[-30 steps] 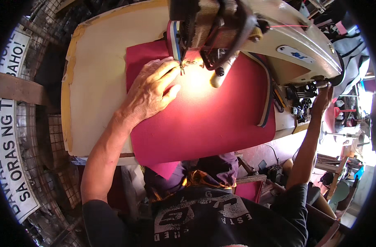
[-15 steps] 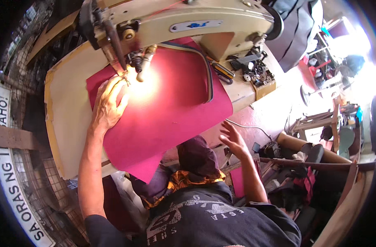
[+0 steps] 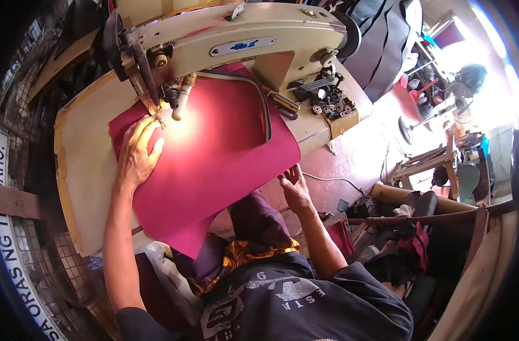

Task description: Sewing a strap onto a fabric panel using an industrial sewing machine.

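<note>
A large magenta sheet of fabric or leatherette (image 3: 208, 165) lies on the sewing machine's bed, its near corner hanging over the edge. A dark strip with a pale edge (image 3: 265, 108) curves across its far right part. My left hand (image 3: 137, 153) lies flat on the sheet, fingers stretched toward the needle and presser foot (image 3: 159, 116). At the sheet's right near edge, my right hand (image 3: 295, 187) has its fingers curled at the rim, partly hidden under the material. The beige sewing machine (image 3: 225, 48) arches over the work, and a lamp (image 3: 182, 99) lights the sheet beside the needle.
Bobbins and small metal parts (image 3: 333, 102) fill a box on the table's right, beside scissors-like tools (image 3: 282, 103). Dark grey sheets (image 3: 379, 45) hang behind. A fan (image 3: 461, 94) and a wooden stand (image 3: 427, 162) are farther right. Wire mesh (image 3: 60, 244) borders the left.
My right hand has moved from open in the air to the sheet's right edge and closed on it. My left hand stays near the needle. The whole view has shifted slightly.
</note>
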`<state>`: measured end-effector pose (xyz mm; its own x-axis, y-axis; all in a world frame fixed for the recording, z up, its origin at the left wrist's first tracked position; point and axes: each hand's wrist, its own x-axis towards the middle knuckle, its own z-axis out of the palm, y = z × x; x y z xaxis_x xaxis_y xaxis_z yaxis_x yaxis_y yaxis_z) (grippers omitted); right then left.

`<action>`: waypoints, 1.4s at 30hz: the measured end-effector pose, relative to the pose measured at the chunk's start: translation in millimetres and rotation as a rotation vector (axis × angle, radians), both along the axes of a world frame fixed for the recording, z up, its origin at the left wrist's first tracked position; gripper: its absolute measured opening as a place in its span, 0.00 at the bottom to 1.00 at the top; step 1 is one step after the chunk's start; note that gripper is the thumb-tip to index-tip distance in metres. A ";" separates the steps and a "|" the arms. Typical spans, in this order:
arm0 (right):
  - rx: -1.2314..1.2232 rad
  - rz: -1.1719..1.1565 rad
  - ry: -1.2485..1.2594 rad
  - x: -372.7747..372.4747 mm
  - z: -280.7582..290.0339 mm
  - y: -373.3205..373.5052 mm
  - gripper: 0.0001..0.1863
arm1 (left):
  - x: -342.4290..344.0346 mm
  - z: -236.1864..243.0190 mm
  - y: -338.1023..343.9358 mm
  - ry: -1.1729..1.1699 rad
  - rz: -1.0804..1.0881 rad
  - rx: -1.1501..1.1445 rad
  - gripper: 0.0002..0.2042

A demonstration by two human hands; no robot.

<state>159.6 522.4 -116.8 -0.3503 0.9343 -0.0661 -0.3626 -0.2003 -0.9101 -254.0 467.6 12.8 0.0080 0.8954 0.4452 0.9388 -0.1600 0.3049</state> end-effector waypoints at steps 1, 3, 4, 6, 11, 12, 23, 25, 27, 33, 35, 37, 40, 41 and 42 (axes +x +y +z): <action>0.066 0.075 -0.069 0.5 1.9 1.7 0.53 | 0.1 0.0 -0.3 -0.005 0.006 -0.008 0.19; 0.004 0.052 -0.161 4.2 3.8 -3.1 0.50 | -0.9 -0.3 -0.1 -0.011 0.021 -0.014 0.19; 0.000 0.110 -0.209 7.2 4.0 -9.8 0.47 | -1.2 -1.1 0.3 -0.007 0.009 -0.001 0.19; -0.188 0.203 0.047 10.6 4.0 -31.0 0.42 | -3.9 -2.0 -0.1 -0.001 0.026 0.015 0.19; -0.267 0.150 0.477 -13.0 39.1 -73.8 0.35 | -4.6 -6.4 -0.2 0.007 0.027 0.019 0.19; -0.332 0.099 0.435 -18.5 58.6 -75.2 0.35 | -4.0 -6.5 -0.8 0.023 0.046 0.030 0.19; 1.012 0.418 -0.808 -93.8 161.1 -66.0 0.35 | 3.2 -8.7 -3.7 0.006 0.091 0.073 0.18; 1.057 0.037 -0.961 -96.7 156.0 -38.7 0.35 | 19.1 -14.0 -4.6 0.018 0.191 0.141 0.21; 1.034 -0.149 -1.101 -96.9 159.1 3.8 0.37 | 44.9 -19.2 -3.5 0.069 0.347 0.152 0.24; 1.437 -0.252 -1.284 -176.4 157.0 128.9 0.24 | 97.6 -7.0 1.4 0.180 0.600 0.005 0.20; 1.461 -0.195 -1.218 -215.4 151.4 162.9 0.14 | 97.7 1.2 -4.8 0.122 0.551 -0.111 0.21; 1.631 -0.241 -1.041 -247.0 147.9 188.3 0.09 | 86.8 7.3 -10.0 0.097 0.475 -0.100 0.22; 1.625 0.034 -0.894 -256.8 143.6 192.4 0.11 | 55.3 12.1 -19.8 0.061 0.283 -0.035 0.23; 1.484 0.275 -0.891 -252.8 143.6 185.5 0.13 | 45.1 12.7 -19.7 0.104 0.223 0.028 0.21; 1.528 0.264 -0.813 -246.9 144.2 175.3 0.13 | 42.1 11.3 -20.4 0.117 0.201 0.067 0.21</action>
